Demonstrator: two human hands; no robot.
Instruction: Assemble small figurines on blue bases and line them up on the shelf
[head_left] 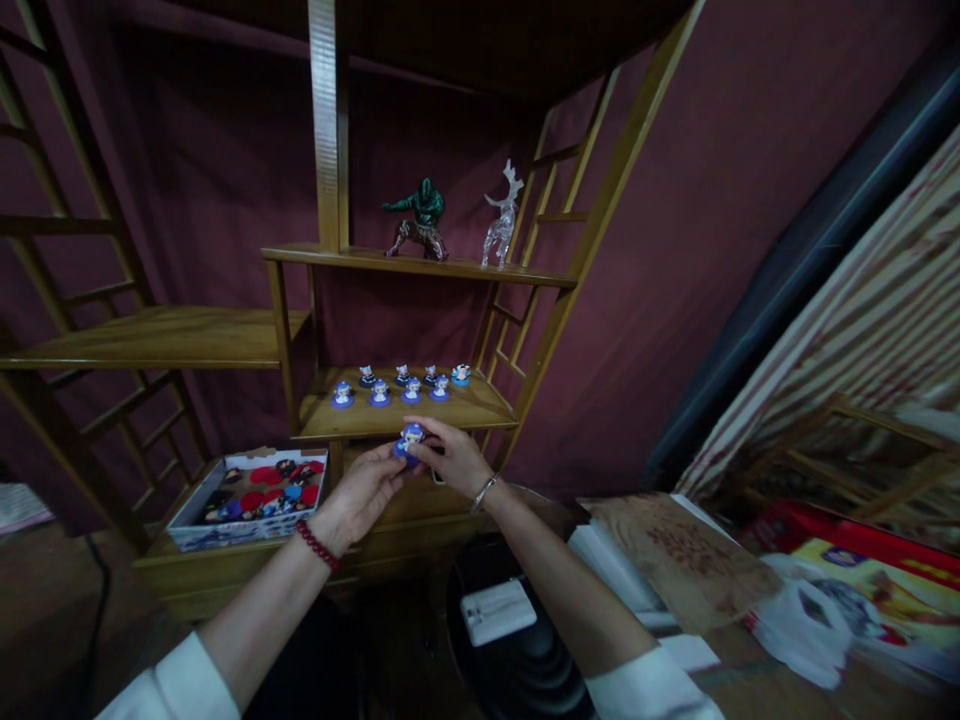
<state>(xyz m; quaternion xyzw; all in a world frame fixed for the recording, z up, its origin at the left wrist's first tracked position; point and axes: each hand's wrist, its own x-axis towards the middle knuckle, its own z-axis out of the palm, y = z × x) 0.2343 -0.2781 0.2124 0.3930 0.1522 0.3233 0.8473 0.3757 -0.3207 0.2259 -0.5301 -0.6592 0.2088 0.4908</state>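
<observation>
Nearest: two white sleeves (180, 685), cloth, pushed back to bare the forearms. Red bead bracelet (316, 545) at left wrist; thin silver-coloured bangle (484, 493) at right.

Below the right forearm: black round stool (517, 672), glossy, ringed surface; white, rounded-corner rectangular object (498, 612) on it, toward the far edge. The forearm covers part of the stool's right edge.

Right of stool: crumpled translucent white plastic bag (802, 620) and a flat brown sheet (675, 555) with darker reddish markings.

Left hand (367, 490) and right hand (454, 458) both hold one purple-haired figurine (410, 438), glossy, on a purple base, fingers closed about it. It is in front of the middle of the lower shelf's front edge; the hands hide part of that edge and the wood below.

Left of hands: open shallow box (247, 535), patterned outer wall, holding jumbled red, black and blue pieces.

Lower shelf (480, 408), yellow-brown wood: four purple-based figurines (380, 393) in the nearer row; behind, three dark-based figurines (403, 375), then one blue-based figurine (460, 375) toward the right edge.

Upper shelf (465, 267): crouching green-and-bronze statuette (421, 220); clear, faceted deer (502, 215) near the right end.
</observation>
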